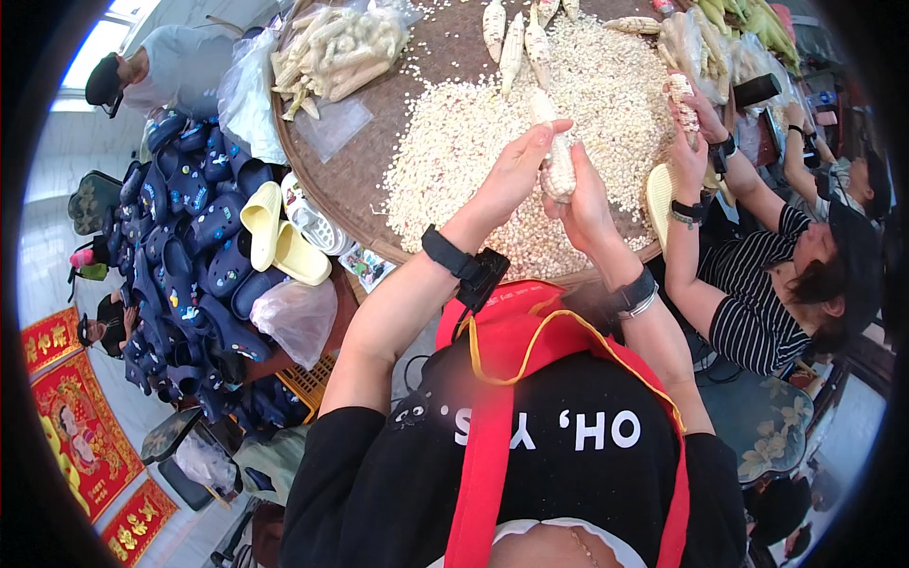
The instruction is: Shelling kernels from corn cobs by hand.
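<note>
Both hands are on one pale corn cob, held over a broad heap of loose corn kernels on a round brown tray. My left hand has its fingers against the cob's upper left side, with the thumb side near its middle. My right hand grips the lower end from the right. Just beyond the hands, several ears with kernels lie on the heap. How many kernels remain on the held cob cannot be told.
A plastic bag of stripped cobs rests on the tray's far left. At right, a co-worker's hands hold another cob. Many dark blue clogs, pale yellow slippers and a knotted plastic bag are piled on the left.
</note>
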`<control>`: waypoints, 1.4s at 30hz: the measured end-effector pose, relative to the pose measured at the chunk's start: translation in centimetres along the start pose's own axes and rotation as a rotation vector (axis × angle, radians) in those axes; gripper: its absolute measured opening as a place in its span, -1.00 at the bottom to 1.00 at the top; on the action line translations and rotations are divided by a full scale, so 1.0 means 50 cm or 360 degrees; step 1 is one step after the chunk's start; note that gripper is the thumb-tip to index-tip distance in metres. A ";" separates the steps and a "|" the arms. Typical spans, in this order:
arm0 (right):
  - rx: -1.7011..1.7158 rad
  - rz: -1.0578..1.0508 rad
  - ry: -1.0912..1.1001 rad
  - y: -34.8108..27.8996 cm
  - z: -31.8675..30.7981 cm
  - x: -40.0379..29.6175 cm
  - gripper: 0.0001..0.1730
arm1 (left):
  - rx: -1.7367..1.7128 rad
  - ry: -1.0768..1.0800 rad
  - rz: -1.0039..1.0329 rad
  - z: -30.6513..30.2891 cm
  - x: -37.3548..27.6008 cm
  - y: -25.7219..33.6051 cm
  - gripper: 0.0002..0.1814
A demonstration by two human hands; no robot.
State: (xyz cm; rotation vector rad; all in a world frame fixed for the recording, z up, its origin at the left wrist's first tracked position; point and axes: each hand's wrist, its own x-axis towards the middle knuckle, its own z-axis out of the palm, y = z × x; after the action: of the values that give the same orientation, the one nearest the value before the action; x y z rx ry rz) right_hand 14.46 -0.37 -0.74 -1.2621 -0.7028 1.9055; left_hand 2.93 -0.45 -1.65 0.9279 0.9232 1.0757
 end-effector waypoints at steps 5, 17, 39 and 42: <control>0.0123 -0.0035 -0.0020 -0.007 0.019 0.000 -0.52 | 0.0409 0.0048 0.0215 0.019 -0.013 -0.013 -0.61; 0.0091 0.0043 -0.0218 -0.002 0.010 -0.010 -0.46 | 0.0109 -0.0020 0.0151 0.002 0.004 -0.008 -0.64; 0.0413 0.0178 -0.0146 0.000 -0.014 0.012 -0.57 | -0.0047 -0.0013 -0.0193 0.031 -0.008 0.006 -0.67; 0.0398 0.0228 -0.0176 0.001 -0.008 0.004 -0.55 | -0.0019 -0.0016 -0.0103 0.020 -0.005 0.009 -0.61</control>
State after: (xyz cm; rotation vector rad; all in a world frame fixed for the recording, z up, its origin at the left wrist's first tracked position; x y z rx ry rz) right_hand 14.76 -0.21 -1.05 -1.0805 -0.4215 2.1185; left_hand 3.67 -0.73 -0.87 0.8870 0.9316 1.0196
